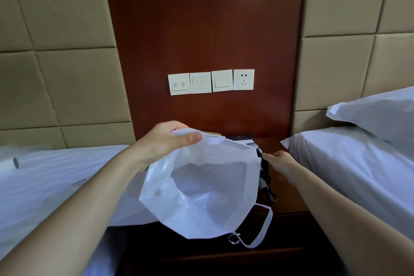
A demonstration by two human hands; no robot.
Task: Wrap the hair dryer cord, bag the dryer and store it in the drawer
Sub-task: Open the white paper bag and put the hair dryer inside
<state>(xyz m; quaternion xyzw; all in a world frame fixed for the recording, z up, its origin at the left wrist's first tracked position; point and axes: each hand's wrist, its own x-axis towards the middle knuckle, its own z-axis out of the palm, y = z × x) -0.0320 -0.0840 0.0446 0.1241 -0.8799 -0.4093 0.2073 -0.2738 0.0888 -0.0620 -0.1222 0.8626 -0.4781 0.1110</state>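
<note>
While two white-sheeted beds (336, 163) flank a dark wooden nightstand (289, 204), a thin white plastic bag (201, 197) hangs open above it. The left hand (163, 141) pinches the bag's upper rim between thumb and fingers. The right hand (280, 163) meets the bag's right edge; its grip cannot be told. Beside its fingertips, a black hair dryer (265, 177) sits over the nightstand, mostly hidden behind the bag.

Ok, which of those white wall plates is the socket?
Find the dark wood panel between the padded walls. Four white plates sit in a row on it, above the bag. The socket is the rightmost, the only one with pin holes instead of switches.
</note>
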